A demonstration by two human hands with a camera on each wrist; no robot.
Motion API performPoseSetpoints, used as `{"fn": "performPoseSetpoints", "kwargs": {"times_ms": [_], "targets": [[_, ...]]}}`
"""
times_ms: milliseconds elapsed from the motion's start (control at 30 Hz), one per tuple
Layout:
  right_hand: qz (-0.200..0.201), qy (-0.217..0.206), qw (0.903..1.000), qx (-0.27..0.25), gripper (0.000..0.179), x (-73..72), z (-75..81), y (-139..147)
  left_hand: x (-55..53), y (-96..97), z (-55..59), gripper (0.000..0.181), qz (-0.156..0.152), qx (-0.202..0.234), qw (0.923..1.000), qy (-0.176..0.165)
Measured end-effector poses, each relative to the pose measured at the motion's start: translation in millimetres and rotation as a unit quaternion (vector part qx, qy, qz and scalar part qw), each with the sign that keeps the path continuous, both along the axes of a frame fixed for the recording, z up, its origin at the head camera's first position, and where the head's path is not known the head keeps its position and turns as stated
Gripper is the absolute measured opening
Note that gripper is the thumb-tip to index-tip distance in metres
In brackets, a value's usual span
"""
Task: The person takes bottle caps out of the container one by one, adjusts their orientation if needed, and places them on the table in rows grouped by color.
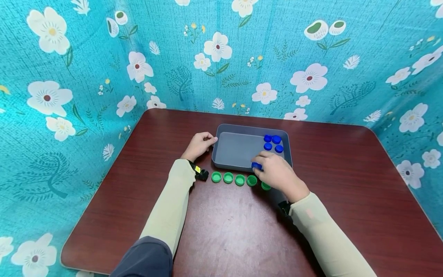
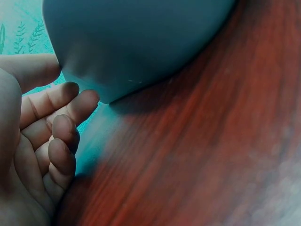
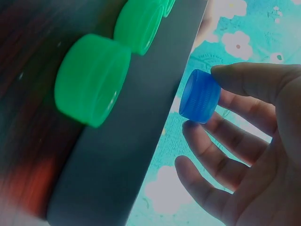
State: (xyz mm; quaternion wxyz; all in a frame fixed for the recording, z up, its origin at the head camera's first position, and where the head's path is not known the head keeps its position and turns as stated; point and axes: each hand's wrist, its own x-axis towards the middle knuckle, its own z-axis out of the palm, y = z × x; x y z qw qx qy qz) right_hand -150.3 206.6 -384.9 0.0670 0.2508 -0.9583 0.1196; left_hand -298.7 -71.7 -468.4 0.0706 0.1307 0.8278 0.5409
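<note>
A grey rectangular tray [image 1: 238,150] lies on the table, with several blue bottle caps [image 1: 276,139] grouped in its right end. My right hand [image 1: 277,173] pinches another blue bottle cap [image 3: 201,96] between thumb and fingers, above the tray's near rim. In the right wrist view its open side faces away from the palm. At the tray's left side, my left hand [image 1: 199,145] holds the rim with the thumb, the other fingers curled by the outer wall [image 2: 136,42]. Green bottle caps [image 1: 228,177] form a row before the tray, open side up; my right hand partly covers the rightmost.
The dark red wooden table [image 1: 221,231] has rounded corners. A turquoise flowered curtain [image 1: 218,77] hangs behind it and at both sides. Black straps [image 1: 199,171] sit on both wrists; the left one is close to the leftmost green cap.
</note>
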Motion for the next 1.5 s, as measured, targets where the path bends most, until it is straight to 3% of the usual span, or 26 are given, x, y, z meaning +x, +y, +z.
{"fn": "performPoseSetpoints", "kwargs": {"times_ms": [500,1200,1500], "targets": [[0.015,-0.010,0.9998,-0.010,0.026,3.6,6.0,-17,-3.8,-0.2,-1.8,0.027,-0.004,0.005,1.0000,-0.006],[0.095,0.001,0.9955,-0.010,0.021,13.0,-4.2,-54,-3.0,-1.0,-3.5,0.027,-0.004,0.002,1.0000,-0.003],[0.109,-0.006,0.9941,-0.003,0.019,16.3,-7.5,-67,-2.4,-0.7,-3.0,0.029,-0.003,0.004,1.0000,-0.005]]}}
